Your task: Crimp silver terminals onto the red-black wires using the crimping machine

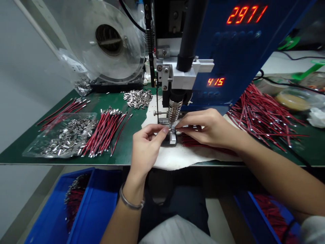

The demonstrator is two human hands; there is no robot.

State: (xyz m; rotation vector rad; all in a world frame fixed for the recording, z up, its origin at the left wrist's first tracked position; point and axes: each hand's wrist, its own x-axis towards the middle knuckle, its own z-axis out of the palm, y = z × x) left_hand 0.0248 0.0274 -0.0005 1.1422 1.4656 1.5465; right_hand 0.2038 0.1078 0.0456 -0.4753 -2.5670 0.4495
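My left hand (pixel 146 146) and my right hand (pixel 207 128) meet at the small metal fixture (pixel 172 136) under the machine's spring-wrapped head (pixel 174 111). Both pinch at the same spot, fingertips touching. My left fingers hold a tiny metal piece that I cannot make out. My right fingers pinch a red wire (pixel 193 140) whose bundle lies under that hand on a white cloth (pixel 177 156).
A blue machine (pixel 236 51) with red number displays stands behind. Finished red wires (pixel 105 132) and a bag of metal terminals (pixel 67 137) lie left; loose terminals (pixel 137 99) and a clear reel (pixel 106 40) behind. A red wire pile (pixel 264 117) lies right. Blue bins (pixel 83 210) sit below.
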